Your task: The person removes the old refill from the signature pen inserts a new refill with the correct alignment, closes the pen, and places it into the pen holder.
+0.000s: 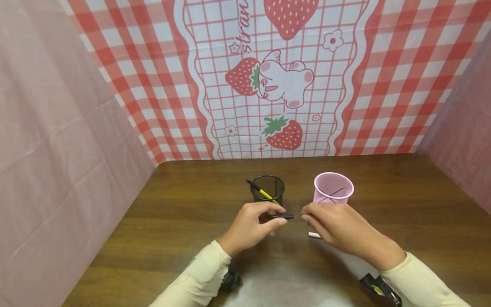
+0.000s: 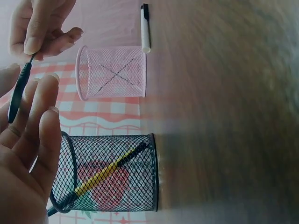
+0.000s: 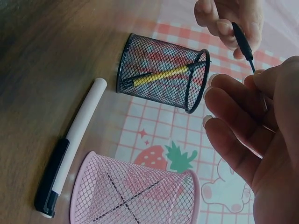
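A slim tool [image 1: 281,216] with a tapered black handle [image 3: 242,41] and a thin metal shaft [image 3: 252,66], like a small screwdriver, is held above the table between both hands. My left hand [image 1: 251,224] holds the handle between thumb and fingers. At the other end my right hand [image 1: 341,228] pinches the shaft, its tip hidden among the fingers. Just beyond the left hand stands a black mesh cup [image 2: 156,172] with a yellow and black pen [image 1: 264,194] leaning in it. Behind the right hand is a pink mesh cup [image 1: 333,174], two thin dark sticks crossed inside.
A white marker with a black cap [image 3: 77,130] lies on the wooden table [image 1: 184,221] in front of the pink cup, partly under the right hand in the head view. A strawberry-print cloth [image 1: 284,76] hangs at the back, with pink cloth at the sides.
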Demonstrator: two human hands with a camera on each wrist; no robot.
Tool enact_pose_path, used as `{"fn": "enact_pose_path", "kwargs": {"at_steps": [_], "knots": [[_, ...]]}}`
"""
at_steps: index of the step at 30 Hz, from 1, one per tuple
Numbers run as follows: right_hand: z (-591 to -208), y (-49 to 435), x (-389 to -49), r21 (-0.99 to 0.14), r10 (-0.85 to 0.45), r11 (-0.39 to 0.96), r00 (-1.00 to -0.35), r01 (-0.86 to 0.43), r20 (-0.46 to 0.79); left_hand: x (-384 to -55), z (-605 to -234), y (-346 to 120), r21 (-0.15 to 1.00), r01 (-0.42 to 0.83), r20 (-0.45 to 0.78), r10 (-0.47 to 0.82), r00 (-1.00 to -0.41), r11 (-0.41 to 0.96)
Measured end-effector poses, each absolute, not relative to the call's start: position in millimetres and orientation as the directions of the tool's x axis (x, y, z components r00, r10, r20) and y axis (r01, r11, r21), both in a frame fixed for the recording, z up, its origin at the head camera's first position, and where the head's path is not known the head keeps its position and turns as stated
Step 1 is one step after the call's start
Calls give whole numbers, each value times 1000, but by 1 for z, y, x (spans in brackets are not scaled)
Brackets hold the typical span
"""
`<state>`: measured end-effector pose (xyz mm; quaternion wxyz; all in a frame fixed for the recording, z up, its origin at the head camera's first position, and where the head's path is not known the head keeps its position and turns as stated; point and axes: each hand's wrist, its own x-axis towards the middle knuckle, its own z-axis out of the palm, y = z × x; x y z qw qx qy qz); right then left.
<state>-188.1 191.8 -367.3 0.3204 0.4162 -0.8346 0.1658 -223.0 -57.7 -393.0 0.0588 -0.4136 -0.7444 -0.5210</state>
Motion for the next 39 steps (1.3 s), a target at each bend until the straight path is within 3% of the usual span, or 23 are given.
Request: {"fn": "enact_pose_path", "kwargs": {"at_steps": [6, 15, 32, 39], "knots": [[-368, 190, -187, -3, -598, 587, -436, -810, 673, -218, -390, -54, 787, 613, 479, 551, -683, 75], [-368, 187, -186, -18, -611, 566, -434, -824, 663, -197, -367, -50, 756, 651, 507, 575, -641, 59], [-369, 184, -186, 2, -619, 559, -416, -829, 666, -198, -372, -50, 719, 687, 531, 555, -640, 104], [-369, 187, -187, -26, -593, 575, -439, -818, 675, -197, -368, -51, 739, 665, 516, 548, -659, 104]]}}
